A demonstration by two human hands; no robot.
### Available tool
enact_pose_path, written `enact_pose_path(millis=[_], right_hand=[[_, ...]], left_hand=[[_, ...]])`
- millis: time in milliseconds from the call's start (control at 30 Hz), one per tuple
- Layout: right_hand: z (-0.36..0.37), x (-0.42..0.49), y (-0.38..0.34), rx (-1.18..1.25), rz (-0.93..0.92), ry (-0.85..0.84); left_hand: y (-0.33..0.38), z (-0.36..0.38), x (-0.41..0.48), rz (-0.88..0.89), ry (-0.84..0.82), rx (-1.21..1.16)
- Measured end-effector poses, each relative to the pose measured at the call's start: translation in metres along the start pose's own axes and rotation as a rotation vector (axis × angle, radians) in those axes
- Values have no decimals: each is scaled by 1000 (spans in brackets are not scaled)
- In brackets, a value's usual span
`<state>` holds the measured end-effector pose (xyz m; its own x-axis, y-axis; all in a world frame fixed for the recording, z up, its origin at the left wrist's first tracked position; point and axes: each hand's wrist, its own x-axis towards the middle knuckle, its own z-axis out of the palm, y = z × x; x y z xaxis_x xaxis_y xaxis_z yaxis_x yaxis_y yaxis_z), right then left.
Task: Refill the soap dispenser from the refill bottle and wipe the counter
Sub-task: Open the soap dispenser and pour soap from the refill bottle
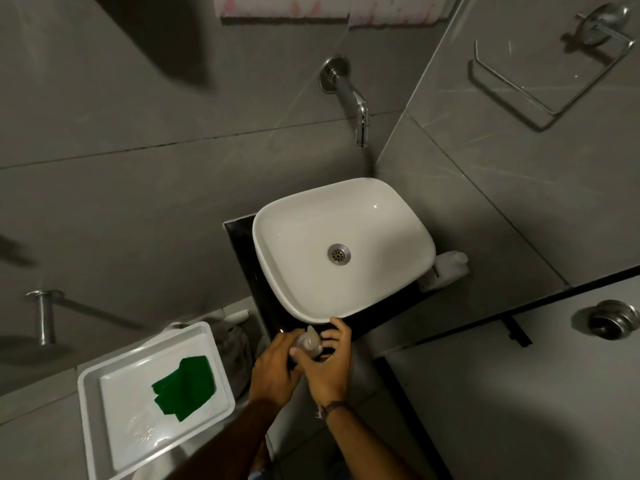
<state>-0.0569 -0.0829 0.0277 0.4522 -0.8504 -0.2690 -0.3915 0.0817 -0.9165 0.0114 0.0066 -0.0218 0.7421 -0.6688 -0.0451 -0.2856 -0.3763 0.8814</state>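
Observation:
A small soap dispenser (309,341) with a pale pump top stands on the black counter (242,237) at the front edge of the white basin (294,258). My left hand (275,367) wraps its left side. My right hand (327,365) holds its body from the right, fingers spread toward the basin rim. A white refill bottle (448,266) lies on its side on the counter to the right of the basin. A green cloth (185,384) rests in a white tray (156,441) at the lower left.
A chrome wall spout (351,98) hangs above the basin. A towel ring (540,77) and a round chrome knob (607,318) are on the right wall and door. A metal pipe (44,315) juts out at the left.

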Motion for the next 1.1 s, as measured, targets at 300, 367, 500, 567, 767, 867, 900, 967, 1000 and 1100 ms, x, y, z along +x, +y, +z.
enact_pose_path(millis=[300,367,500,567,767,867,900,967,1000,1100], right_hand=[[-5,-2,4,-55,-9,8],[-4,0,5,-75,-22,12],[-7,-5,6,-3,-17,-64],[-6,-7,5,-6,-32,-37],[-7,-8,8,-20,-20,-54],[-5,-8,7,1,-8,-28],[-4,-7,6,7,-2,-11],[-4,-5,1,66,2,21],[-7,-4,-3,122,-2,39],[-27,0,-18,362,6,165]], left_hand=[[2,1,-2,-19,-6,-18],[1,1,-2,-26,-1,-18],[4,1,-3,-14,-2,3],[6,1,-4,-25,2,-4],[8,0,-4,-21,0,6],[9,0,-5,-15,2,-10],[8,1,-4,-21,-1,-8],[5,2,-3,-37,-14,5],[4,3,-3,-42,-16,10],[3,4,-2,-39,-7,-13]])
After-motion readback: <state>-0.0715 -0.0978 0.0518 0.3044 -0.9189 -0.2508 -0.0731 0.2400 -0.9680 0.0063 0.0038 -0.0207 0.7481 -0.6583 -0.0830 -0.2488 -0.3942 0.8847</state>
